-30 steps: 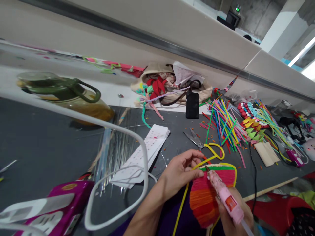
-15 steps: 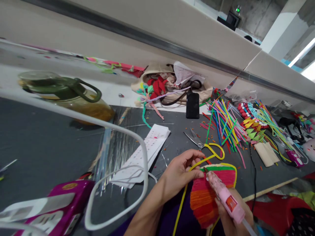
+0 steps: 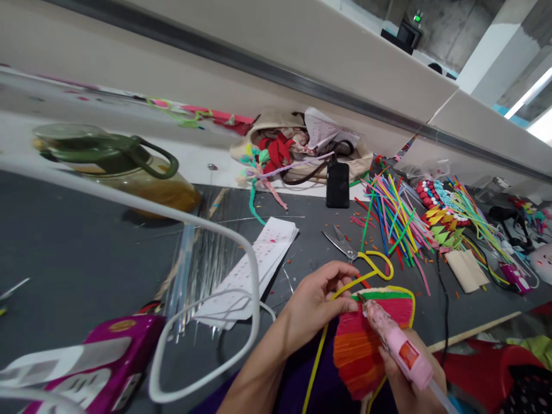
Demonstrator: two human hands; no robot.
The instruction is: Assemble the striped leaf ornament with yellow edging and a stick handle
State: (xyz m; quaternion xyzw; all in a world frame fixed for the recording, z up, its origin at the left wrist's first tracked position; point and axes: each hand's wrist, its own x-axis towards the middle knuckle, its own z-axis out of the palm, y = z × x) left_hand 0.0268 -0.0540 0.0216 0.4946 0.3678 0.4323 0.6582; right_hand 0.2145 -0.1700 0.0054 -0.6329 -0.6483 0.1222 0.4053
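Glue gun point(image 3: 394, 342) barely shifted — right hand point(image 3: 409, 379) fingers clamp it; left hand point(image 3: 317, 302) fingers (curled) pinch striped fan point(image 3: 366, 339).

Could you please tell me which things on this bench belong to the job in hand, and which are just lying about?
In hand:
left hand on yellow pipe cleaner
right hand with pink glue gun
striped fan piece

Lying about:
scissors
black phone
green-lidded jug
loose pipe cleaners

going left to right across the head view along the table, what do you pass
green-lidded jug → white paper sheets → black phone → scissors → coloured sticks → beaded craft piece
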